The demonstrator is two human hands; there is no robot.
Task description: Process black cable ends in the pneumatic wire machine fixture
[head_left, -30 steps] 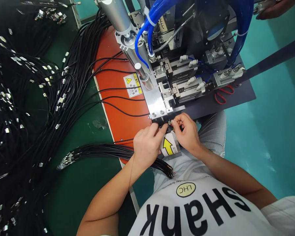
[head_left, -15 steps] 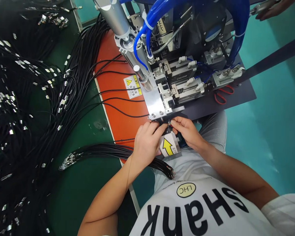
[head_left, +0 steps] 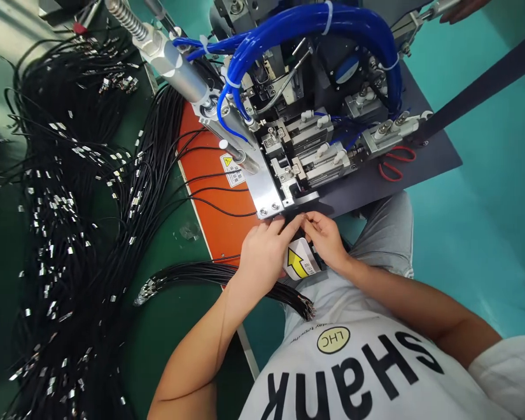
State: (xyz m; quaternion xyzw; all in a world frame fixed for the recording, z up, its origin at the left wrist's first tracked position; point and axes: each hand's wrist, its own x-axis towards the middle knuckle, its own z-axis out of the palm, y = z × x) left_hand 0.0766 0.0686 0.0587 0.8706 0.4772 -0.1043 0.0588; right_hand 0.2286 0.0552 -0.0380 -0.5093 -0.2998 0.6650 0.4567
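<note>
My left hand (head_left: 265, 251) lies palm down at the machine's front edge, thumb and index finger pinched on the end of a black cable (head_left: 226, 257) that runs in from the left beneath it. The fingertips of my right hand (head_left: 328, 240) meet those of the left and pinch the cable's thin wires, now mostly hidden by the fingers. Under both hands is a white plate with a yellow arrow (head_left: 300, 265). Below my left forearm a bundle of black cables (head_left: 192, 271) stretches across to my lap, its stripped ends (head_left: 307, 308) pointing toward me.
Ahead stands a machine with a silver plate (head_left: 260, 184), pneumatic cylinders (head_left: 328, 169) and thick blue hoses (head_left: 297, 26). Several black cables lead into it over an orange board (head_left: 219, 230). Red-handled scissors (head_left: 396, 163) lie at right. A large cable heap (head_left: 70, 204) covers the green table.
The view has shifted, showing more of the cable heap at left. My right fingertips have closed in against the left ones, covering the small wires that showed between them.
</note>
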